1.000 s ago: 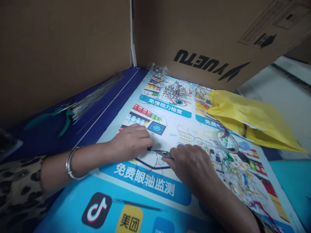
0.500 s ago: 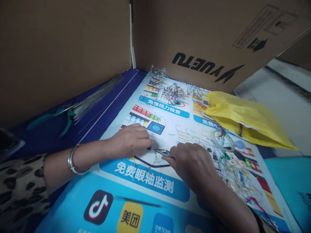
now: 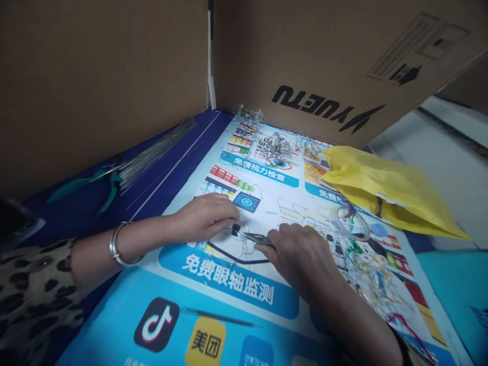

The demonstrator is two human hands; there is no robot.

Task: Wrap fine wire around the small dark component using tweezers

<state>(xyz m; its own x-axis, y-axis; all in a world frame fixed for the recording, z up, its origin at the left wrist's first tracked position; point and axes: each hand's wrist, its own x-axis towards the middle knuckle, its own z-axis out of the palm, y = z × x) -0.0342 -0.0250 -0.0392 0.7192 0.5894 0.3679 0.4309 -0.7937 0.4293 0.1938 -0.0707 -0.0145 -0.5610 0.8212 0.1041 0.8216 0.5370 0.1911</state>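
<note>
My right hand [image 3: 295, 254] is closed around a pair of pliers [image 3: 258, 238], whose metal jaws point left. At the tip of the jaws a thin wire [image 3: 246, 230] bends in a small loop toward my left hand. My left hand [image 3: 208, 217] is pinched closed on the wire's other side, its fingertips a short way from the jaws. The handles of the pliers are hidden inside my right fist. Under both hands lies a printed poster [image 3: 247, 310] with loose bits of wire scattered over it.
Teal-handled pliers [image 3: 112, 193] and a bundle of straight wires [image 3: 152, 157] lie at left on blue cloth. Tangled wire pieces [image 3: 276, 145] sit at the back. A yellow bag [image 3: 396, 188], a clear ring-shaped roll [image 3: 353, 223] and coloured threads [image 3: 406, 328] are at right. Cardboard walls [image 3: 114, 91] stand behind.
My left fingers have shifted slightly, and the wire loop between them and the pliers shows more plainly. My right hand stays about where it was. The whole view has moved a little.
</note>
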